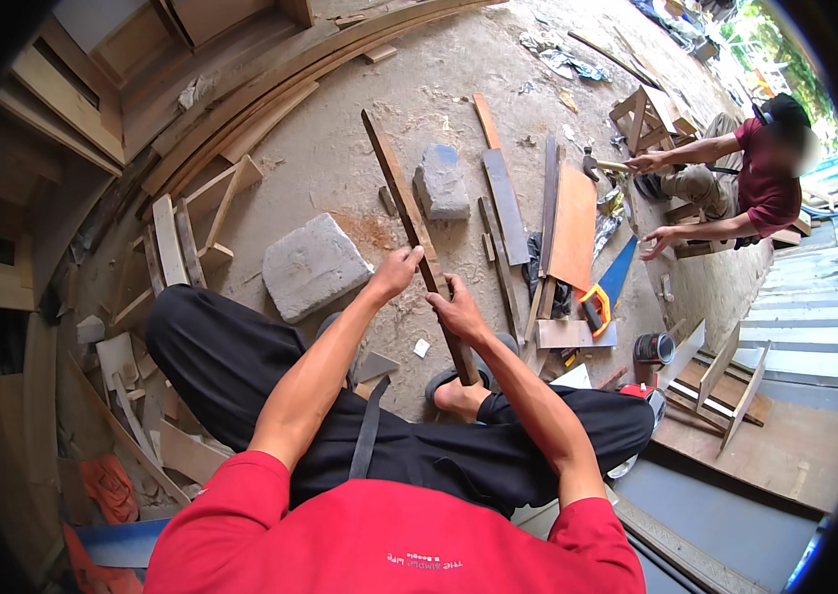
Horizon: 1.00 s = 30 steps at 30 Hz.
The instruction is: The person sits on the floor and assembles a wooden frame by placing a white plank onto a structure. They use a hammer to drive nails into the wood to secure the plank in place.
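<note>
A sandy workshop floor [360,148] strewn with planks, offcuts and stacked timber frames spreads out below a seated person in a red shirt and black trousers. Two grey stone blocks lie on it: the larger [312,265] just beyond the left knee, the smaller [441,182] farther out. To the right, boards lie side by side, among them an orange-brown panel [574,226], with a blue-bladed handsaw [609,289] at its near end. At the far right a second person in a maroon shirt [768,176] squats, one hand on a hammer [592,163].

The work in hand is a long, dark wooden strip [417,238], slanting from beside the sandalled right foot [461,388] up and away toward the far floor. The left hand [399,272] is wrapped around its middle, grip pressed together on the wood; the right hand [459,315] clasps it just below, likewise clamped on the strip.

The step appears to be steadying or positioning the strip, its lower end seemingly braced by the foot. Any next move would call for both grips to stay firm so that the strip does not twist or slide.
</note>
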Motion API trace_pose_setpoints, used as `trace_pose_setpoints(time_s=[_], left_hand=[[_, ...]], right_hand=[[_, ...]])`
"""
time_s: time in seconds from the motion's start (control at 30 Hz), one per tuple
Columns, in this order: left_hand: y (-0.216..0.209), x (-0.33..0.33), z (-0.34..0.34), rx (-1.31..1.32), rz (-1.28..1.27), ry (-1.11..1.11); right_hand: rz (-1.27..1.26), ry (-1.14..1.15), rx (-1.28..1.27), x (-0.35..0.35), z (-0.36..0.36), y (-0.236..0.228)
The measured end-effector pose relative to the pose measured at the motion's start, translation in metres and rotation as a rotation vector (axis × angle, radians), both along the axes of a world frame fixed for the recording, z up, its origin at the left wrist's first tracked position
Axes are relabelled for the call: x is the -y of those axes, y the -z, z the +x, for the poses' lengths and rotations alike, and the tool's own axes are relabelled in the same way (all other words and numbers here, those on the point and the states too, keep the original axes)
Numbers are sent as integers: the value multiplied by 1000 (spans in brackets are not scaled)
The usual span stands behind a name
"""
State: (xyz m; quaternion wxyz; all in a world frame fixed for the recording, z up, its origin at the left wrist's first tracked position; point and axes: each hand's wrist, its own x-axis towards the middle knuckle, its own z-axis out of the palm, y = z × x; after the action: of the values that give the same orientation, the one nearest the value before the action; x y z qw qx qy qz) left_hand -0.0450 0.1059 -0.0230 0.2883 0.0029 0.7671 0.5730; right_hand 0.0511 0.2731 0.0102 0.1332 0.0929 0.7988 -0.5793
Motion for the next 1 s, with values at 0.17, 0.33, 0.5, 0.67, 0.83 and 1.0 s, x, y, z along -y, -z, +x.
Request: trace_pose_setpoints(time_s=[0.17, 0.33, 0.5, 0.67, 0.83, 1.0], left_hand=[[6, 11, 40, -22, -57, 24], [3, 18, 63, 11, -51, -27], [-12, 23, 62, 90, -100, -128], [-19, 16, 61, 31, -192, -120], [-9, 8, 55, -30, -253, -84], [3, -1, 51, -81, -192, -140]], right_hand=[[266, 153, -3, 7, -1, 39], [405, 204, -17, 9, -4, 106], [382, 123, 74, 13, -5, 120], [401, 16, 238, 8, -2, 123], [457, -46, 336, -1, -1, 128], [394, 67, 266, 1, 2, 121]])
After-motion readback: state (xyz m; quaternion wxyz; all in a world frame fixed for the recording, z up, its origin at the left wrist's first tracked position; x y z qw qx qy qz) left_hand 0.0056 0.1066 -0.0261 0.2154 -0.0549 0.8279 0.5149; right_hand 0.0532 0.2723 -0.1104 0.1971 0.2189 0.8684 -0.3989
